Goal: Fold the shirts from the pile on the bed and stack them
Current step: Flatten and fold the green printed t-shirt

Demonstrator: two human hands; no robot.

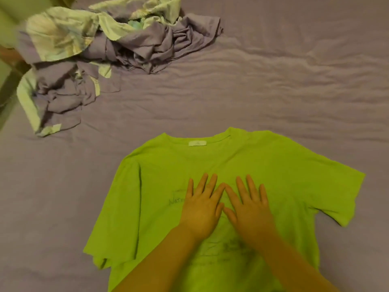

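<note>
A bright green T-shirt (263, 165) lies spread flat on the bed, collar away from me, a white label at the neck and a faint dark print on the chest. Its left sleeve is folded in along the body; the right sleeve sticks out to the right. My left hand (202, 207) and my right hand (248, 207) press flat on the chest side by side, fingers straight and spread, index fingers touching. A crumpled pile of shirts (101, 53), grey-purple and pale green, sits at the far left of the bed.
The bed is covered by a wrinkled grey-purple sheet (284, 81). Its left edge (6, 116) runs along the far left of the view, with a yellowish surface beyond it.
</note>
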